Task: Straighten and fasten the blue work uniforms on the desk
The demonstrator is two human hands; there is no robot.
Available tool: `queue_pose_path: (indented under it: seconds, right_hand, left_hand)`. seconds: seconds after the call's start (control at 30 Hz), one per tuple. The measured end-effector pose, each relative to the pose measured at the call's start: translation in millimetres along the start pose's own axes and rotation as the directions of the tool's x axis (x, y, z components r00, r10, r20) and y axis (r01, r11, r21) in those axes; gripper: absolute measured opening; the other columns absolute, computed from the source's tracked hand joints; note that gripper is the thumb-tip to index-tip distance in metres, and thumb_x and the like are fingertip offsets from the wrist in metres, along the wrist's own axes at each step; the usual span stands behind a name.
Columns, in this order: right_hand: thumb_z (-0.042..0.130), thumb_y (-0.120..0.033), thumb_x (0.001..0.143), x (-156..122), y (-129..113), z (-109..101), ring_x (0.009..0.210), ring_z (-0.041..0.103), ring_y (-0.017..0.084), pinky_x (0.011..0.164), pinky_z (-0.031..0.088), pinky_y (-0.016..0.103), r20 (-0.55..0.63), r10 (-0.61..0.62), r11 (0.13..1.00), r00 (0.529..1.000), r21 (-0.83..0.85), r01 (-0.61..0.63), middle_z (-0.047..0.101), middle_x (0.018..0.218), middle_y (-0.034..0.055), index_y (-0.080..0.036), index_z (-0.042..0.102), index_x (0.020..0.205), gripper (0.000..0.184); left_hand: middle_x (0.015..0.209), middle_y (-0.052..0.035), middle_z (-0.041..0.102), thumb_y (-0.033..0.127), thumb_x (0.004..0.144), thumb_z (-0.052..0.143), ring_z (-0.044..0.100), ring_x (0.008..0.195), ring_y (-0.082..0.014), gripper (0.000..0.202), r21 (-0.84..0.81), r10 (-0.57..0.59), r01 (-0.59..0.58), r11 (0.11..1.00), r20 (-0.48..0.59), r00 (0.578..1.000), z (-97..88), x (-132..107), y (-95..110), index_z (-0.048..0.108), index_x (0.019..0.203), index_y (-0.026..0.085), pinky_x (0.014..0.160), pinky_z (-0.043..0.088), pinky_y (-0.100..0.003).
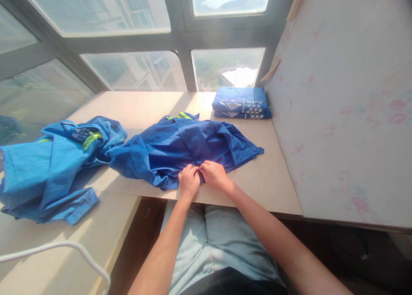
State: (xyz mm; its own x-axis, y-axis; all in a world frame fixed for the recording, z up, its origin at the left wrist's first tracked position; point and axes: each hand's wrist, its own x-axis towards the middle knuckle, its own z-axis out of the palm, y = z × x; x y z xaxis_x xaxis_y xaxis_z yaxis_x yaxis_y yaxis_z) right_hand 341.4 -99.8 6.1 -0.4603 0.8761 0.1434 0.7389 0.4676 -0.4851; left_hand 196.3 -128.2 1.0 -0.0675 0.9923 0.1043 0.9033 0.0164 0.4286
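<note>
A dark blue work shirt (180, 147) lies crumpled on the wooden tabletop (267, 179) in front of me. My left hand (189, 181) and my right hand (214, 175) meet at the shirt's near edge, both with fingers pinched on the fabric. The fingertips touch each other at the hem. What sits between the fingertips besides cloth is too small to make out.
A heap of lighter blue shirts (54, 166) lies at the left. A folded blue stack (241, 103) sits at the back by the window (138, 70). A pale patterned panel (341, 115) walls the right side. A white rail (64, 248) curves at lower left.
</note>
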Motion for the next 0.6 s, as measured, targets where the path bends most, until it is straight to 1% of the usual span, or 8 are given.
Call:
queue_pose_path:
  seconds: [0.13, 0.27, 0.4, 0.5, 0.6]
  right_hand:
    - [0.048, -0.025, 0.100, -2, -8, 10, 0.087, 0.062, 0.016, 0.070, 0.041, 0.023, -0.059, 0.064, 0.996, 0.996, -0.060, -0.068, 0.069, 0.095, 0.0052, -0.022, 0.067, 0.094, 0.021]
    - [0.044, -0.025, 0.102, -7, -9, 15, 0.087, 0.062, 0.017, 0.069, 0.040, 0.023, -0.128, 0.121, 0.989, 0.984, -0.068, -0.131, 0.068, 0.091, 0.0056, -0.022, 0.066, 0.091, 0.025]
    - [0.046, -0.026, 0.101, -7, -4, 18, 0.083, 0.062, 0.016, 0.069, 0.041, 0.024, -0.159, 0.109, 0.994, 0.981, -0.009, -0.112, 0.069, 0.091, 0.0046, -0.023, 0.068, 0.092, 0.024]
    - [0.050, -0.023, 0.096, -6, 1, 23, 0.084, 0.063, 0.017, 0.071, 0.043, 0.025, -0.206, 0.118, 0.993, 0.971, 0.048, -0.110, 0.070, 0.091, 0.0047, -0.021, 0.069, 0.095, 0.019]
    - [0.053, -0.021, 0.092, -7, 6, 27, 0.084, 0.064, 0.018, 0.074, 0.044, 0.026, -0.245, 0.113, 0.989, 0.963, 0.120, -0.085, 0.070, 0.089, 0.0053, -0.020, 0.069, 0.094, 0.016]
  left_hand:
    - [0.098, -0.0064, 0.069, 0.016, 0.090, 0.052, 0.062, 0.097, -0.0240, 0.022, -0.030, -0.019, 0.018, 0.999, -0.023, 1.000, 2.1, 2, 0, 0.072, 0.097, 0.021, 0.088, 0.043, -0.037]
    - [0.095, -0.0050, 0.069, 0.018, 0.091, 0.054, 0.063, 0.097, -0.0229, 0.019, -0.073, 0.031, -0.033, 0.997, -0.029, 0.999, 4.0, -3, -1, 0.072, 0.093, 0.021, 0.086, 0.042, -0.036]
    - [0.094, -0.0035, 0.069, 0.020, 0.092, 0.055, 0.063, 0.097, -0.0218, 0.017, -0.108, 0.059, -0.063, 0.992, -0.044, 0.997, 3.3, -8, -2, 0.072, 0.092, 0.022, 0.085, 0.041, -0.036]
    - [0.093, -0.0027, 0.068, 0.021, 0.093, 0.056, 0.063, 0.096, -0.0210, 0.016, -0.133, 0.070, -0.076, 0.988, -0.050, 0.996, 2.2, -10, -3, 0.072, 0.093, 0.023, 0.085, 0.041, -0.035]
    - [0.093, -0.0019, 0.068, 0.021, 0.092, 0.057, 0.063, 0.096, -0.0198, 0.015, -0.174, 0.071, -0.081, 0.981, -0.063, 0.995, 2.3, -10, -4, 0.071, 0.094, 0.023, 0.085, 0.041, -0.034]
